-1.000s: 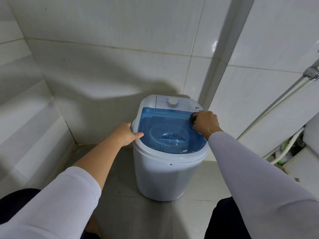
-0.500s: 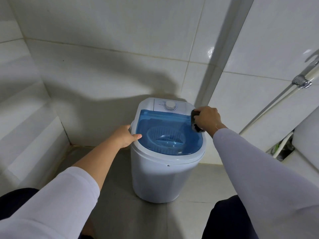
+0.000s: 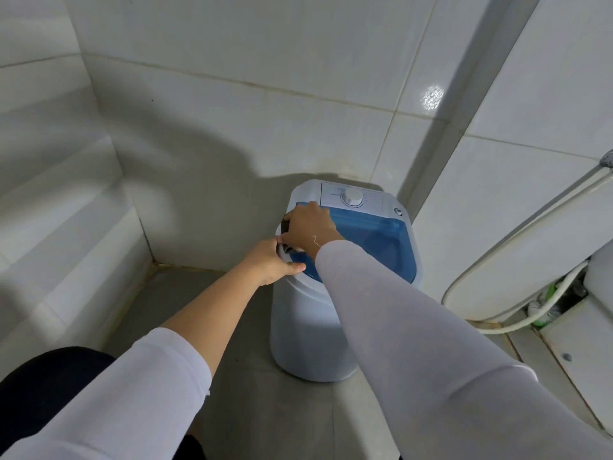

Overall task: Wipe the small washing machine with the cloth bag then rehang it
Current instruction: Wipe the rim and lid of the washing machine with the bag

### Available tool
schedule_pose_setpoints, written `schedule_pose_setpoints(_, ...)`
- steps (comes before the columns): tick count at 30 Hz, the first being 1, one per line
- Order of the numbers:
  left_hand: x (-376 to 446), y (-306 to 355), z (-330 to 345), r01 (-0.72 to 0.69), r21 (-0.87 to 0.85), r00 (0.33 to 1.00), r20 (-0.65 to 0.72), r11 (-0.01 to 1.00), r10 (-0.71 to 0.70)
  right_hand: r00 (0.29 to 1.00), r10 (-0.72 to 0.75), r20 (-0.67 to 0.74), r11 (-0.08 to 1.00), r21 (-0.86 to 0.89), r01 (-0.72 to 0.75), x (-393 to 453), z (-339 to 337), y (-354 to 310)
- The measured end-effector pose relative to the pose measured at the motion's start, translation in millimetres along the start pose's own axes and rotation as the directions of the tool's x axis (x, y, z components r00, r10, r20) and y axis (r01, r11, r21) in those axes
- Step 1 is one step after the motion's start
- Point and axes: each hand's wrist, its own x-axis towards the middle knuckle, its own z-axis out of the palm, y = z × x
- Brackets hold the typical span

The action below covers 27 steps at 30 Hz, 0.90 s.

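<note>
The small white washing machine point(image 3: 308, 327) stands on the floor in the tiled corner, with a blue see-through lid point(image 3: 378, 240) and a white dial point(image 3: 352, 196) at the back. My right hand point(image 3: 310, 227) reaches across the lid to its left rim and grips a dark cloth bag point(image 3: 284, 226), of which only a small bunched part shows under the fingers. My left hand point(image 3: 272, 262) holds the machine's left front rim, thumb lying along the edge, just below the right hand.
White tiled walls close in behind and to the left. A white hose point(image 3: 517, 234) runs down the right wall to pipes point(image 3: 547, 303) and a white fixture point(image 3: 597, 293) at the far right. Grey floor tiles point(image 3: 282, 410) lie in front of the machine.
My right hand has swept with the cloth bag from the lid's right rim across to its left rim. The view has shifted left, so the machine sits further right. My left hand stays on the rim.
</note>
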Motion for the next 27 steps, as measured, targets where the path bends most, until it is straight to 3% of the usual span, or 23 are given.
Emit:
schedule_pose_setpoints(4,2,0,-1,0.017,0.022,1.000,0.002,1.000,-0.017,0.999,-0.014,-0.046,0.999,-0.049,0.012,-4,0,5)
schedule_pose_setpoints(27,-11,9,2,-0.003,0.056,0.999,-0.040,0.998,0.005,0.969,0.226,-0.100,0.974,0.006,-0.226,-53,-19,84)
